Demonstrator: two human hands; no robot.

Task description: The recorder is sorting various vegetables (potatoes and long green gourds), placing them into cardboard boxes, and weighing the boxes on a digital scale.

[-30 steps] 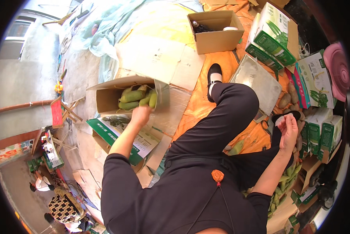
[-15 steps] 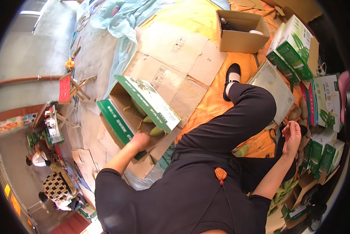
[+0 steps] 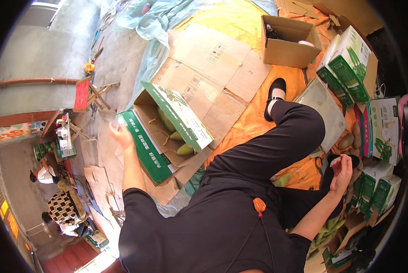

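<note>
A green-and-white cardboard box (image 3: 147, 148) lies tilted on the floor, its top flaps spread apart. Inside are several elongated green gourds or cucumbers (image 3: 184, 149), with thin curled stems beside them. My left hand (image 3: 121, 135) is just outside the box's left corner, fingers spread and nothing in them. Whether it touches the flap I cannot tell. Over on the right, my right hand (image 3: 342, 172) hovers above my bent leg, palm turned up, fingers loosely bent and holding nothing visible.
Flattened cardboard (image 3: 213, 68) covers an orange sheet (image 3: 245, 123). An open brown box (image 3: 290, 50) stands far right. Green-and-white boxes (image 3: 349, 68) and brown tubers (image 3: 347, 141) line the right side. Green pods (image 3: 324, 232) lie lower right. Other people (image 3: 47, 175) are far left.
My left hand has come out of the box and moved left to its outer corner. The near green flap now lies folded outward, showing more gourds. My right hand has barely moved.
</note>
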